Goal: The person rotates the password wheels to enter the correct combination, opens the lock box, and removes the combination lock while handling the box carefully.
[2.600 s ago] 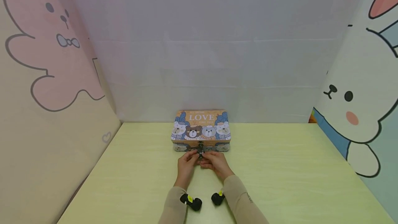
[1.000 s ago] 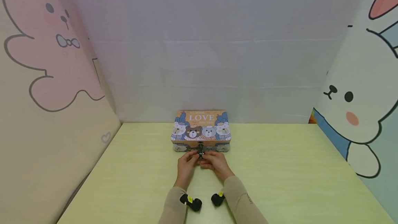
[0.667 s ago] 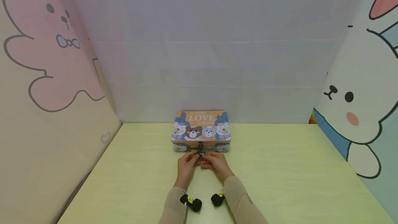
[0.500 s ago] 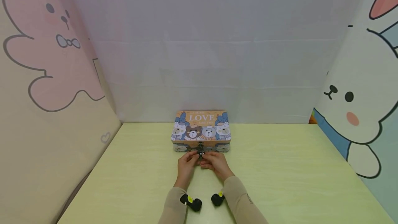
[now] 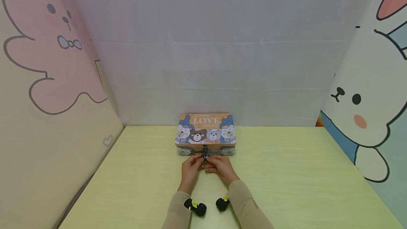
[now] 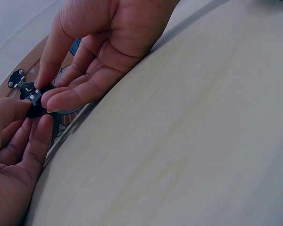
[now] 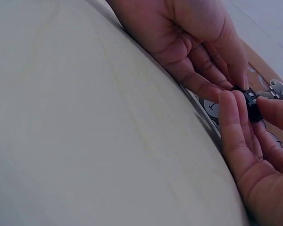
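Note:
A tin box with bears and the word LOVE on its lid stands closed at the back of the table. On its front is a metal clasp, and from it hangs a small black combination padlock with pale marks on its dials. My left hand pinches the padlock from the left, thumb and fingers at its edge. From the other side my right hand holds it too, a fingertip at the dials. The fingers cover parts of the padlock in both wrist views.
The pale yellow-green table spreads out on both sides. Behind the box rises a white cloth backdrop. Cartoon-printed panels flank the table left and right. Black wrist cameras sit on the beige sleeves.
Both hands stay at the padlock, with only slight finger motion; the pale marks on it look a little different. The box has not moved.

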A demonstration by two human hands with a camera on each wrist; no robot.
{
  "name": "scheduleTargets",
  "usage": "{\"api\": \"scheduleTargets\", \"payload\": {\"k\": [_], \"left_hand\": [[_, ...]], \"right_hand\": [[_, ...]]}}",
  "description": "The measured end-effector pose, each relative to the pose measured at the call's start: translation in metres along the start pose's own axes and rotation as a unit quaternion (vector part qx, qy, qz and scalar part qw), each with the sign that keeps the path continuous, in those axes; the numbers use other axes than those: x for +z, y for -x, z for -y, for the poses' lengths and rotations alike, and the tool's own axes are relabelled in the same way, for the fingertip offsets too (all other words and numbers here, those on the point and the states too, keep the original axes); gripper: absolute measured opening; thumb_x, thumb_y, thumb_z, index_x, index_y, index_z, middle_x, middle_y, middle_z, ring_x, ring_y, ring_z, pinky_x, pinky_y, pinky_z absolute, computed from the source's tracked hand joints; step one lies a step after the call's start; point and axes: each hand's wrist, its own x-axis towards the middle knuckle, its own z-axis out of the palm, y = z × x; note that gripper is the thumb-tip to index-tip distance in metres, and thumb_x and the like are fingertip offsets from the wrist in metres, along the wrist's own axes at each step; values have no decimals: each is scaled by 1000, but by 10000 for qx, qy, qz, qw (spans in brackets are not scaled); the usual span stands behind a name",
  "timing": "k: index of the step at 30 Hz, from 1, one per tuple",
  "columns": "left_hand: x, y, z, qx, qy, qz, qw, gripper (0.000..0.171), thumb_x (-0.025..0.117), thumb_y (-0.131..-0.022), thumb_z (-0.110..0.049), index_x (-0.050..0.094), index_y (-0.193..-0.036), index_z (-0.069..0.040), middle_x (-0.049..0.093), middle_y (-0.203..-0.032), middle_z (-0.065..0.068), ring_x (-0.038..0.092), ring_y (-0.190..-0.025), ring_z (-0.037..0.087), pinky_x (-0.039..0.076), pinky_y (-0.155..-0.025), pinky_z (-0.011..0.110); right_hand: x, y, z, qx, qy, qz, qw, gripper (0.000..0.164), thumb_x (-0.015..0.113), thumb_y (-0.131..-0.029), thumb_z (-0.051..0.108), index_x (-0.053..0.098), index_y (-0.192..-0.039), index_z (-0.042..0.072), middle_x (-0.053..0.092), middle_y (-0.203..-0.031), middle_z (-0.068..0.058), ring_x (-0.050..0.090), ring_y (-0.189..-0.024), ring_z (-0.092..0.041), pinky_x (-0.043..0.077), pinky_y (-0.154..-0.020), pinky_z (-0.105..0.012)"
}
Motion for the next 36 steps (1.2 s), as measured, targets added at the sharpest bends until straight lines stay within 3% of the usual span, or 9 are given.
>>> {"api": "scheduleTargets", "payload": {"k": [6, 17, 36], "left_hand": [[-2, -10, 20, -42, 47, -99, 9999, 25, 66, -94, 0, 65, -114, 15, 70, -104, 21, 66, -79, 8, 59, -68, 21], [1, 7, -11, 3, 30, 1, 10000, 24, 61, -94, 7, 61, -113, 21, 66, -108, 31, 67, -75, 9, 61, -70, 25], [0, 5, -7, 133, -1, 37, 9999, 24, 62, -93, 7, 61, -113, 21, 69, -103, 26, 67, -78, 10, 60, -69, 24]], "right_hand": [[0, -1, -1, 3, -40, -6, 10000, 33, 57, -98, -1, 51, -121, -24, 66, -77, -8, 68, -66, -13, 62, -65, -27], [0, 0, -1, 33, -33, -2, 10000, 34, 58, -98, 0, 50, -121, -24, 66, -75, -8, 68, -65, -13, 62, -65, -27], [0, -2, -2, 63, -5, -84, 9999, 27, 57, -98, 1, 56, -115, -21, 66, -73, -9, 68, -65, -14, 62, -64, -27]]}}
